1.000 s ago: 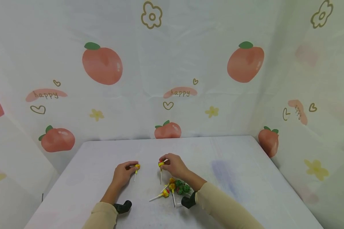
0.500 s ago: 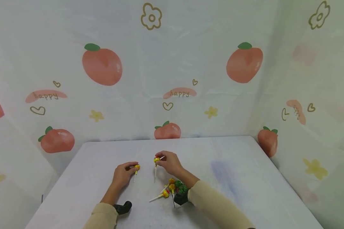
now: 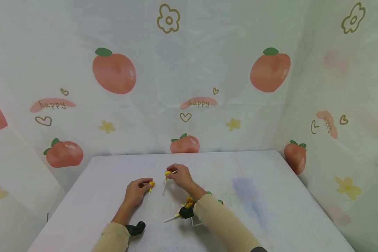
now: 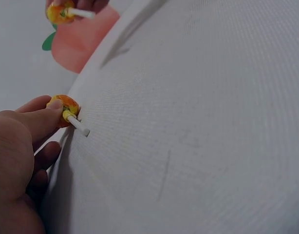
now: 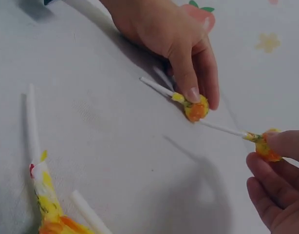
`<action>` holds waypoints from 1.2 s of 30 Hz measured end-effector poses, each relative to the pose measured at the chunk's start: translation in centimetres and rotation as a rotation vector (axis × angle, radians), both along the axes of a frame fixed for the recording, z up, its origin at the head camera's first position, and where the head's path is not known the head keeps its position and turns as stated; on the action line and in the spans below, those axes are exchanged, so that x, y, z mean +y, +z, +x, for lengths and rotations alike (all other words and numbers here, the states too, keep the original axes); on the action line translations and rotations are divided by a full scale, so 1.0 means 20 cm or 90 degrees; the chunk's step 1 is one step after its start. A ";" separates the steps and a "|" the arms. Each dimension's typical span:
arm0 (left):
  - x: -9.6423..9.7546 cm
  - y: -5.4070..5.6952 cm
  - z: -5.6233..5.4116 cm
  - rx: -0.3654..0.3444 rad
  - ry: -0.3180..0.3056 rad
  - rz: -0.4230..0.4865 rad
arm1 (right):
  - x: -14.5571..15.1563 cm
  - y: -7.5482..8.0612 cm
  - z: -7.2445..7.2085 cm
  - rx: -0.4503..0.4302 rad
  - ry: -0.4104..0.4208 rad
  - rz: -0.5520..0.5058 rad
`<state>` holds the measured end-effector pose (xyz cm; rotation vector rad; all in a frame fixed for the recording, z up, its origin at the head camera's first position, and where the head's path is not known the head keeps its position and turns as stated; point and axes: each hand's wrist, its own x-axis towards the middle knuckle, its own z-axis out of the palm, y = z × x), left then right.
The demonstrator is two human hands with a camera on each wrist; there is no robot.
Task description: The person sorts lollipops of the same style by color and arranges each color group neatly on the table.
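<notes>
My left hand [image 3: 137, 192] pinches the wrapped head of a yellow and orange lollipop [image 3: 151, 183] between thumb and fingers, low over the table, its white stick pointing towards me. To its right and slightly farther back, my right hand [image 3: 182, 176] holds a similar lollipop [image 3: 168, 173] by the head, stick slanting down. The two heads are a short way apart. In the left wrist view the right hand's lollipop [image 4: 60, 13] hangs beyond the one in my left hand [image 4: 10, 156]. The right wrist view shows both pinched lollipops, the right one [image 5: 267, 146] nearer.
Several loose lollipops [image 3: 189, 201] lie on the white table [image 3: 113, 168], partly hidden by my right forearm; green wrappers [image 3: 220, 202] peek out beyond the sleeve. Black wrist cameras [image 3: 135, 229] hang under both wrists. A printed curtain [image 3: 151, 70] stands behind the table.
My right hand has carried its lollipop left and farther back, closer to the left hand, and its forearm now covers more of the loose lollipops. The left hand has stayed in place.
</notes>
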<state>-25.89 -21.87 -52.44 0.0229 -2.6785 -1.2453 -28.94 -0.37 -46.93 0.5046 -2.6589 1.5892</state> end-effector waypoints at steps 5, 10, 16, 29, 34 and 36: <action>0.00 0.00 -0.01 -0.003 -0.005 -0.003 | -0.03 -0.03 -0.01 -0.012 0.000 0.026; 0.00 0.00 -0.01 0.000 -0.013 -0.011 | -0.06 -0.07 -0.02 -0.010 0.003 0.059; 0.00 0.00 -0.01 0.007 -0.020 -0.005 | -0.09 -0.10 -0.02 -0.032 0.007 0.057; -0.01 -0.02 0.00 0.003 -0.018 -0.011 | -0.15 -0.19 0.00 0.022 0.018 0.096; -0.01 -0.02 -0.01 0.009 -0.017 -0.013 | -0.16 -0.20 0.01 0.033 0.024 0.120; -0.01 -0.02 -0.01 0.013 -0.017 -0.015 | -0.16 -0.20 0.01 0.032 0.026 0.124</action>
